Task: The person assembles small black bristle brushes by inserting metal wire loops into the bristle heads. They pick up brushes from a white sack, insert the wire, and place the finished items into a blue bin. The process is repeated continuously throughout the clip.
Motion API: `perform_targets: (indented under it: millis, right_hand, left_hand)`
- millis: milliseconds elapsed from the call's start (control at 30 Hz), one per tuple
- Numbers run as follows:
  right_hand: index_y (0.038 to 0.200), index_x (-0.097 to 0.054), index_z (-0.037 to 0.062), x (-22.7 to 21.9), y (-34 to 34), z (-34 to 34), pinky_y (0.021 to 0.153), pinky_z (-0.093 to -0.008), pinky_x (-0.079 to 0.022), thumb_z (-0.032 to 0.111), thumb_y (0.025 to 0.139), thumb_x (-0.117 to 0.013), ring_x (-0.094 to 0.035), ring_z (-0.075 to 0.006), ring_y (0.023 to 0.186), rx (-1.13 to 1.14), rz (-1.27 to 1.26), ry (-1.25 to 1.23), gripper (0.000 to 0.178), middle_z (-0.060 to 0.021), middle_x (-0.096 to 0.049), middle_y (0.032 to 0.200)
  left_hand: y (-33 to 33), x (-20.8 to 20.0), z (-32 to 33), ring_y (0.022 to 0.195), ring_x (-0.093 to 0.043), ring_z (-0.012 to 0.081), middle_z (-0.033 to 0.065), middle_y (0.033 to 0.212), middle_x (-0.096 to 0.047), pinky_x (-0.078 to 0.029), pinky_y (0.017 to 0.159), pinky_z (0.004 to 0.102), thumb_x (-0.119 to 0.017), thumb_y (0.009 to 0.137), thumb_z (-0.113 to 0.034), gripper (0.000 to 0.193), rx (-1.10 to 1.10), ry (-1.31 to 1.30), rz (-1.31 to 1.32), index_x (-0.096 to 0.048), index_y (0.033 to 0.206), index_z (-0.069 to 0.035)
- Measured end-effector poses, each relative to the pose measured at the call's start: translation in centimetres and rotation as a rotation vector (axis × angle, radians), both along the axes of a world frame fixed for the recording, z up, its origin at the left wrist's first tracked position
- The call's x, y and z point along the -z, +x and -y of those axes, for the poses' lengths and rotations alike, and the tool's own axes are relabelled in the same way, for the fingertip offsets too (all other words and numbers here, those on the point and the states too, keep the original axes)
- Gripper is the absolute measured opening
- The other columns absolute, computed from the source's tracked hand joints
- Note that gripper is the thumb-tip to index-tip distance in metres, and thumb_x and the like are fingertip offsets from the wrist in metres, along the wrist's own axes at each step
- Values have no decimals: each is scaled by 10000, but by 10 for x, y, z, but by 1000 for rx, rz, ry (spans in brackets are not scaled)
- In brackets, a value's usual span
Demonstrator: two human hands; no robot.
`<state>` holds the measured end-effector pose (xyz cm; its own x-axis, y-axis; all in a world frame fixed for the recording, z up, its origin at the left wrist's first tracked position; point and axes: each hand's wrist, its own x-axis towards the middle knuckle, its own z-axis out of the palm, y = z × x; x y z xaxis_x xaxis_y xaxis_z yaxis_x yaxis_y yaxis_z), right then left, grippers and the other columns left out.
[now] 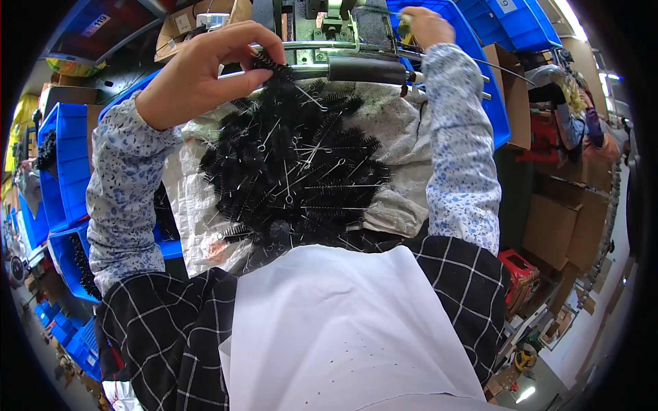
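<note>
My left hand (205,68) is closed, pinching a small black twisted-wire bristle brush (274,65) between thumb and fingers above the near edge of a machine (336,31). Below it, on my lap, lies a heap of similar black brushes (288,164) with thin wire stems, some ending in small loops. My right hand (428,29) is curled at the machine's right side, over the edge of a blue bin (466,51). Its fingers look closed, but what they hold is blurred and partly hidden.
A pale woven cloth (401,116) lies under the heap. A dark padded bar (367,69) crosses the machine's front. Blue bins (72,161) with black brushes stand at left; cardboard boxes (552,229) and a red stool (519,277) are at right. Another person (572,113) sits farther right.
</note>
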<state>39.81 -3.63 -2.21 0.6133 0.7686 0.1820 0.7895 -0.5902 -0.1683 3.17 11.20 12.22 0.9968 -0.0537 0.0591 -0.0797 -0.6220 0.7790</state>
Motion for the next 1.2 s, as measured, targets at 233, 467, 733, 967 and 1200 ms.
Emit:
perform_targets:
  millis: [233,467,733,967,1200]
  right_hand:
    - [1164,-581,85,-46,-73,36,771,-396,-496,192,891,-533,-616,-284,900,-251,-62,301,297,-129,-625,1024]
    - [1083,-623,51,-74,-189,16,689,-326,-517,209,932,-522,-645,-186,779,-560,-804,363,241,-104,-670,877]
    - [1048,-660,197,7,-77,-9,738,-388,-514,215,877,-540,-638,-260,810,-70,144,257,210,-62,-668,876]
    - [1070,-660,203,16,-64,-24,774,-396,-501,213,863,-551,-627,-277,856,-90,161,260,234,-57,-671,904]
    - [1094,-653,194,24,-58,-32,787,-415,-489,243,861,-561,-622,-299,874,-151,65,275,255,-72,-666,922]
  left_hand:
    - [27,20,17,975,-538,117,42,1048,-535,-444,905,272,-585,838,3,215,-64,-23,65,-548,1047,-27]
    - [25,32,17,857,-578,184,74,1020,-555,-480,801,300,-632,804,-70,337,-199,104,195,-512,1118,-38]
    - [-56,1,35,788,-578,234,97,984,-523,-489,711,321,-696,754,-135,336,-53,204,-457,-541,1041,-58]
    - [-75,13,45,798,-595,258,112,1005,-532,-496,720,328,-608,735,-4,230,-103,288,-340,-570,960,-34]
    - [-71,-26,41,782,-585,184,82,970,-540,-487,701,279,-601,713,43,244,-166,169,-225,-577,946,-24]
